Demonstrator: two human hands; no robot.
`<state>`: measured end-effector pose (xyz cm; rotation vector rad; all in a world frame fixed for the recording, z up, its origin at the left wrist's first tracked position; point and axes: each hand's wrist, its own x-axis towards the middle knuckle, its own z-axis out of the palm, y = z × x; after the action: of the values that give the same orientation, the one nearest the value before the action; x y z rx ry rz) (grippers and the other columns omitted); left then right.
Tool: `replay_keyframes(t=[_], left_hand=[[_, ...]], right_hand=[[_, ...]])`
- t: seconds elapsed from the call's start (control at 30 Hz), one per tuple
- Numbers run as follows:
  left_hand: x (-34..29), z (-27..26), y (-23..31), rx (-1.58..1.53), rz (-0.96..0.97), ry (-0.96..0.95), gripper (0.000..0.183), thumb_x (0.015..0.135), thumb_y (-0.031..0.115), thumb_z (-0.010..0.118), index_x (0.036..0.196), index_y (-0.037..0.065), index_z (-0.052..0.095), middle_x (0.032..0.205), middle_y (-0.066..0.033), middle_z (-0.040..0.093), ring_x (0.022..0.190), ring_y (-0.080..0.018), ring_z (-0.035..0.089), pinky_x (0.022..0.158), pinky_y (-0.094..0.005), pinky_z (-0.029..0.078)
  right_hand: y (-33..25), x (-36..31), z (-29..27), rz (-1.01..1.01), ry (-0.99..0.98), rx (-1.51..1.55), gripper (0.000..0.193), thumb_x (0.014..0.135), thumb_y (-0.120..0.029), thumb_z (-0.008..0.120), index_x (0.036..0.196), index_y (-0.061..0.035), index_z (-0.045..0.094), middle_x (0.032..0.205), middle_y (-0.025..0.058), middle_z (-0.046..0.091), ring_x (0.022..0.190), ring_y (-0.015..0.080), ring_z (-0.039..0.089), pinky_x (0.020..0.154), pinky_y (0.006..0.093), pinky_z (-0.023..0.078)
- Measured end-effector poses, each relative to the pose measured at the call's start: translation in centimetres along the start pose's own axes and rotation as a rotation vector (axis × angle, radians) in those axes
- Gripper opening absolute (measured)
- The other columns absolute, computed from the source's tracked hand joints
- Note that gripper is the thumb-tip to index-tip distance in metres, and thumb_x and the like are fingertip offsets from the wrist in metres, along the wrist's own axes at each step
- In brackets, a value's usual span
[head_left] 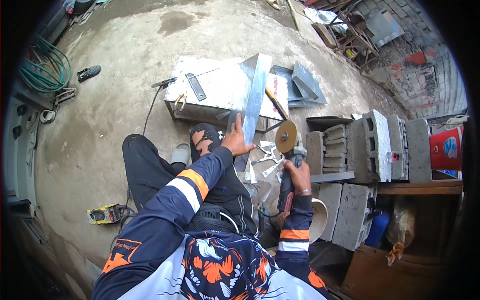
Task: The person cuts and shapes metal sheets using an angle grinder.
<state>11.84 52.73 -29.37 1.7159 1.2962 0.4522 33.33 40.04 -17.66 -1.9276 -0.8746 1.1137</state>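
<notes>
My left hand (237, 141) grips the near end of a long bent strip of grey sheet metal (254, 95), its thumb stretched to the right. The strip slants away from me across a low white metal-topped bench (215, 72). In my right hand (298, 175) is an angle grinder (287, 187), held upright with its round tan disc (286, 136) a short way right of the strip and apart from it. Whether the disc spins cannot be seen. On the bench lie a dark flat metal tool (195, 87), pliers (180, 101) and an electrode holder (165, 83).
Metal offcuts (265, 157) litter the floor between my hands. Folded sheet pieces (306, 84) rest beyond the bench. Concrete blocks (370, 145) stack up at my right, near a pale bucket (318, 220). A yellow boxed device (104, 214) with a cable sits at left, below a coiled green hose (46, 67).
</notes>
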Motion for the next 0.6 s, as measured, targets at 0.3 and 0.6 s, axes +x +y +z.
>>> replay_keyframes(t=[0.3, 0.6], left_hand=[[0.2, -0.2, -0.8, 0.002, -0.014, -0.003, 0.136, 0.067, 0.039, 0.086, 0.153, -0.008, -0.008, 0.154, -0.0378, 0.025, 0.135, -0.0461, 0.044, 0.112, -0.0401, 0.04], [0.2, -0.1, -0.4, -0.012, -0.02, 0.019, 0.136, 0.064, 0.036, 0.086, 0.154, -0.007, -0.006, 0.145, -0.0382, 0.039, 0.124, -0.0463, 0.056, 0.105, -0.0406, 0.046]], right_hand=[[-2.8, 3.3, 2.3, -0.156, 0.009, -0.392, 0.049, 0.072, -0.033, 0.08, 0.095, 0.008, 0.063, 0.079, 0.0122, 0.067, 0.066, 0.0188, 0.064, 0.06, 0.0338, 0.053], [-1.4, 5.4, 2.7, -0.185, 0.013, -0.412, 0.044, 0.072, -0.031, 0.078, 0.092, 0.0068, 0.067, 0.08, 0.0092, 0.069, 0.069, 0.0167, 0.062, 0.064, 0.0322, 0.051]])
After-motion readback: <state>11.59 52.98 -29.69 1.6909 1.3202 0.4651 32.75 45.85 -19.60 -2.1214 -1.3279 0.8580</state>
